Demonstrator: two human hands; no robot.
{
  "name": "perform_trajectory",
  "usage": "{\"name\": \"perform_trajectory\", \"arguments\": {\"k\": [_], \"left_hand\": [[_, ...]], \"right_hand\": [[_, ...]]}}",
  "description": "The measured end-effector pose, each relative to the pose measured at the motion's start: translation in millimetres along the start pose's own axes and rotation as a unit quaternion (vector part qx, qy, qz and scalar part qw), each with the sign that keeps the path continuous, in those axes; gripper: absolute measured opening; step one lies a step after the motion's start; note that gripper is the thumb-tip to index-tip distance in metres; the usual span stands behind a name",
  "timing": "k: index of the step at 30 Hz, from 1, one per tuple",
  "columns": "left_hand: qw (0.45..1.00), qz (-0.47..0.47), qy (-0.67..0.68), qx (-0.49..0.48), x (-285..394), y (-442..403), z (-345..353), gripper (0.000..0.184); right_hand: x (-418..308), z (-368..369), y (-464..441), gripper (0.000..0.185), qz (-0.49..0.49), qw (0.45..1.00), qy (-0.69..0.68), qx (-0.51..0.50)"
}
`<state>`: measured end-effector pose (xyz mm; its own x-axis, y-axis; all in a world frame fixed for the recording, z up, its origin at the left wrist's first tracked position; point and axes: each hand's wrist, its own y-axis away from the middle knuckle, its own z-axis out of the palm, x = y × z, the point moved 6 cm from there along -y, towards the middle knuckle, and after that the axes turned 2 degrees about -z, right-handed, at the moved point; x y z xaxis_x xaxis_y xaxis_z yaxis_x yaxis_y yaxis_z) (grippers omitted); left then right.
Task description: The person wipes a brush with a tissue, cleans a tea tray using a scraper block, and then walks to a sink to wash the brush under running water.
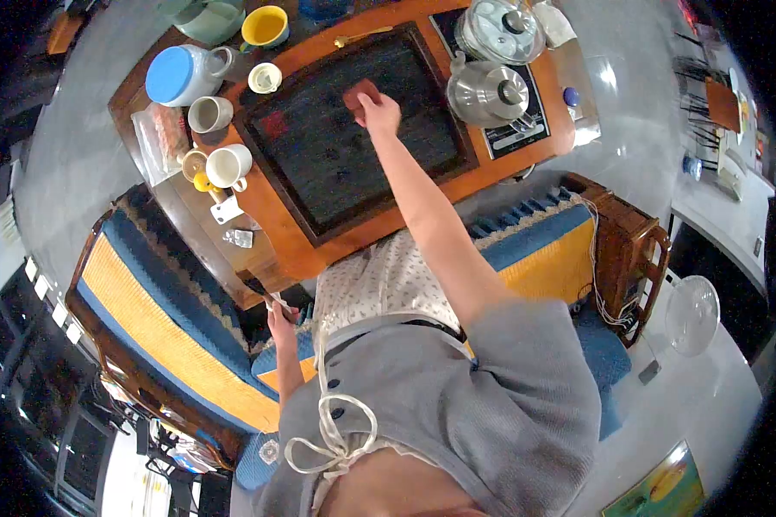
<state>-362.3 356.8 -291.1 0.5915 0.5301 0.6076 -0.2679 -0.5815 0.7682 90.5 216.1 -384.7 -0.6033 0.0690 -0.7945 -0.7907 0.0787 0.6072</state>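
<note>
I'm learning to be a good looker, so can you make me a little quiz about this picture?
1. Fill in the gap: the small reddish-brown thing, maybe a cloth, is in the person's ____ hand.
2. True or false: the metal kettle stands to the left of the black panel in the picture.
3. Pick one: what colour is the lid of the big jar?
A red
B blue
C green

Key:
1. Right: the right hand grips it above the panel.
2. False: the kettle stands to the right of it.
3. B, blue.
</note>
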Motion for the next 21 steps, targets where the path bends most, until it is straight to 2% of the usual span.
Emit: {"name": "perform_trajectory", "arguments": {"k": [1,3,5,8,9,10,11,12,13,15,21], "left_hand": [[1.0,0.0,-0.002,0.004,1,1,-1,0.025],[0.997,-0.064,0.042,0.025,-2,6,-6,0.024],[0.998,-0.057,0.017,0.018,-8,1,-14,0.024],[0.998,-0.059,0.005,0.031,1,7,-12,0.025],[0.997,-0.065,0.004,0.038,5,7,-10,0.025],[0.997,-0.07,0.004,0.043,6,7,-8,0.026],[0.997,-0.063,0.016,0.029,4,3,-5,0.026],[0.998,-0.057,0.028,0.017,0,-2,-5,0.027],[0.998,-0.052,0.038,0.004,-4,-6,-6,0.027],[0.997,-0.061,0.043,-0.002,-9,-10,-4,0.027],[0.996,-0.065,0.061,0.008,7,5,16,0.025]], "right_hand": [[-1,19,-9,0.016,-0.012,1.0,0.008,-0.016],[3,35,-22,0.017,0.001,0.999,0.042,0.031],[13,32,-29,0.019,0.009,0.994,0.083,0.07],[40,-6,-29,0.024,0.018,0.981,0.154,0.119],[37,-23,-11,0.025,0.066,0.986,0.088,0.122],[14,-41,12,0.025,0.033,0.969,0.208,0.131],[56,-63,1,0.026,0.038,0.983,0.11,0.14],[62,-83,15,0.026,0.084,0.974,0.125,0.168],[53,-98,32,0.026,0.087,0.975,0.144,0.142],[64,-126,53,0.025,0.1,0.958,0.176,0.202],[117,-178,83,0.024,0.157,0.94,0.178,0.247]]}}
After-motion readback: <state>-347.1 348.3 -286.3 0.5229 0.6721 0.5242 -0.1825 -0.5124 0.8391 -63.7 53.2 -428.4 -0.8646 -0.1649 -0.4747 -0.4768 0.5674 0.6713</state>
